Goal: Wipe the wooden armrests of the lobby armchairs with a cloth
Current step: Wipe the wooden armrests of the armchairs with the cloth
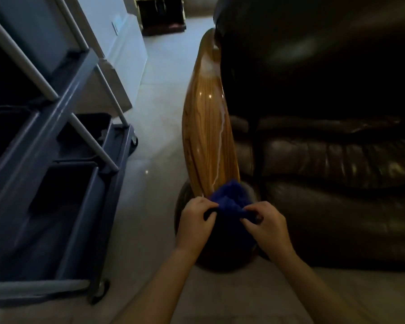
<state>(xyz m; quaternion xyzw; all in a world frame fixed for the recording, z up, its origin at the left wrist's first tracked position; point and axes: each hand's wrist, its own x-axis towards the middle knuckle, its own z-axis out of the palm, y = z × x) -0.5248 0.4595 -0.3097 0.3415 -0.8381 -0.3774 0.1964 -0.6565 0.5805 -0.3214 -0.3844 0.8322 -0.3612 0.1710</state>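
Observation:
A glossy wooden armrest (207,127) runs away from me along the left side of a dark leather armchair (332,141). A pale streak of liquid runs down its right side. A dark blue cloth (229,202) is bunched over the near, rounded end of the armrest. My left hand (195,224) pinches the cloth's left edge. My right hand (268,224) pinches its right edge. Both hands hold the cloth just in front of the armrest's tip.
A grey cleaning cart (56,160) with metal bars and dark bins stands close on the left, a wheel (101,288) near my feet. Pale tiled floor (150,183) forms a narrow lane between cart and chair. A dark cabinet (161,15) stands far back.

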